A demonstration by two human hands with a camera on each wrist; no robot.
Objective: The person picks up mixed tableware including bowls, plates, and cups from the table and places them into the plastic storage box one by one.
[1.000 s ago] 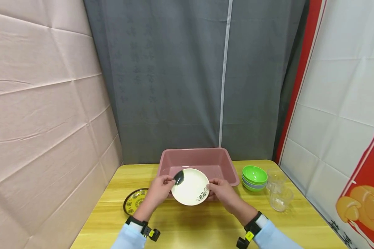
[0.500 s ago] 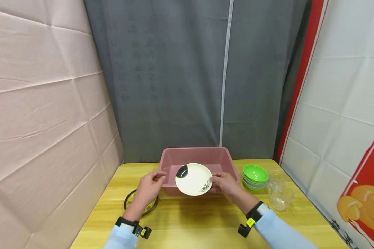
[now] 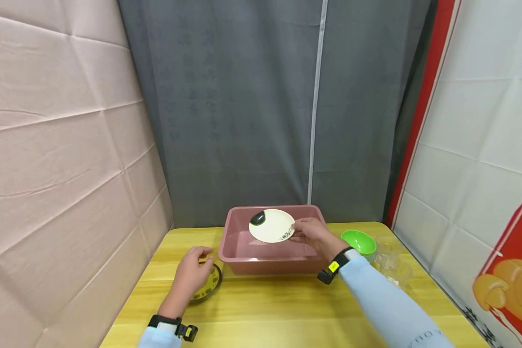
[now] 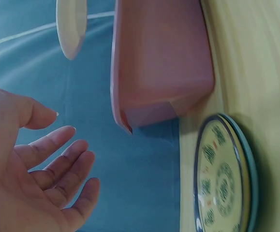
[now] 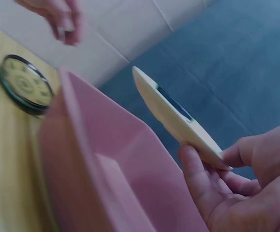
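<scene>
A white plate (image 3: 273, 226) with a dark patch and a small floral print hangs over the pink plastic basin (image 3: 269, 266). My right hand (image 3: 311, 233) pinches its right rim, thumb above and fingers beneath, as the right wrist view shows. My left hand (image 3: 192, 273) holds nothing; its fingers are loosely bent, with the thumb apart from them in the left wrist view. Below the left hand lies a yellow patterned plate (image 4: 222, 179) with a dark rim, stacked on a greenish one. That stack is partly hidden by the left hand in the head view.
Right of the basin stand stacked bowls, a green bowl (image 3: 360, 241) on top, partly behind my right forearm. Clear glasses (image 3: 391, 263) stand beside them near the table's right side. A grey curtain (image 3: 243, 121) hangs behind the wooden table (image 3: 265, 309).
Both hands held the white plate at first. The left hand has let go and drawn back to the left. The right hand has carried the plate forward over the basin.
</scene>
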